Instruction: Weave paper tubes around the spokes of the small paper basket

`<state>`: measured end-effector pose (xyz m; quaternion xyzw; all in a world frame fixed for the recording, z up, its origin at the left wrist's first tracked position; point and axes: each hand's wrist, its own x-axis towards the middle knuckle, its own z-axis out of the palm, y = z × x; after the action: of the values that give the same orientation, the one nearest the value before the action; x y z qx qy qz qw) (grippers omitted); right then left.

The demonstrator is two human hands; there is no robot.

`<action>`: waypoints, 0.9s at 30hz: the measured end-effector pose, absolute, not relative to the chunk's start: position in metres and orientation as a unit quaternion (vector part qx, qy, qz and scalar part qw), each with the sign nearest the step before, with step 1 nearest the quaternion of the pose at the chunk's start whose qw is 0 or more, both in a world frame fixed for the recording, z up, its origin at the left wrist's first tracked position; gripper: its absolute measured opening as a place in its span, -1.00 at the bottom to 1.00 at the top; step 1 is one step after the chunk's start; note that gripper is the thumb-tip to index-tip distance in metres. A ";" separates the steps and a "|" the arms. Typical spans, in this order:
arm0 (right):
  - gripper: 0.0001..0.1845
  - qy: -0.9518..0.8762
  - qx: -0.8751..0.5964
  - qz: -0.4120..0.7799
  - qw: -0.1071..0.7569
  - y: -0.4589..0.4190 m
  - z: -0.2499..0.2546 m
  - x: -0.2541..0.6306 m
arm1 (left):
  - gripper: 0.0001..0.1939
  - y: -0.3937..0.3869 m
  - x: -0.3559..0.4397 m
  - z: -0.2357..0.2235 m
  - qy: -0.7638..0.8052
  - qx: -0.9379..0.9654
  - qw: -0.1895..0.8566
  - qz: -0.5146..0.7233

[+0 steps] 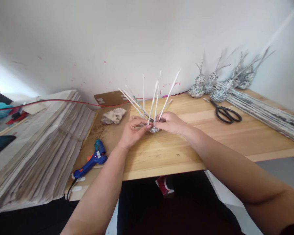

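Note:
A small woven base of rolled newspaper (154,130) sits on the wooden table, with several thin paper tubes (170,89) sticking up and fanning outward from it. My left hand (135,130) pinches the base of these tubes from the left, its fingertips closed on the paper weave. From the right, my right hand (170,122) grips the same piece, thumb and fingers pressed together around the tubes. Both hands meet at the front of the piece and partly hide its lower part.
Left are a blue glue gun (93,159), a crumpled cloth (114,116) and a tall newspaper stack (46,147). Black scissors (226,112) lie right, near a bundle of paper tubes (264,112). Several woven paper pieces (197,86) stand by the wall. A red cord (85,102) runs behind.

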<state>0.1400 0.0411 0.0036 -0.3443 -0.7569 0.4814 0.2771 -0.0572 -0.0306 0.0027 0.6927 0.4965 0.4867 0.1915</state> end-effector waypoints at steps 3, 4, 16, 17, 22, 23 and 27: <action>-0.76 -0.766 -0.336 0.483 0.259 0.038 0.009 0.140 | -0.88 -0.029 -0.055 -0.001 0.518 0.662 0.209 0.499; -0.78 -0.772 -0.334 0.478 0.253 0.036 0.011 0.141 | -0.87 -0.029 -0.054 -0.002 0.525 0.655 0.213 0.500; -0.82 -0.778 -0.316 0.486 0.243 0.035 0.013 0.143 | -0.85 -0.028 -0.053 -0.003 0.537 0.668 0.200 0.475; -0.80 -0.769 -0.311 0.498 0.252 0.036 0.011 0.142 | -0.84 -0.027 -0.054 -0.004 0.536 0.670 0.201 0.473; -0.71 -0.723 -0.290 0.551 0.300 0.039 0.005 0.140 | -0.80 -0.026 -0.056 -0.005 0.541 0.678 0.201 0.456; -0.71 -0.717 -0.284 0.560 0.302 0.039 0.004 0.139 | -0.80 -0.026 -0.055 -0.005 0.539 0.682 0.199 0.452; -0.69 -0.691 -0.272 0.597 0.304 0.038 0.002 0.137 | -0.78 -0.029 -0.053 -0.002 0.538 0.703 0.189 0.426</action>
<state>0.1367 0.0378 0.0022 -0.2723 -0.6907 0.5970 0.3040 -0.0531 -0.0287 -0.0019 0.7026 0.5381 0.4256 0.1887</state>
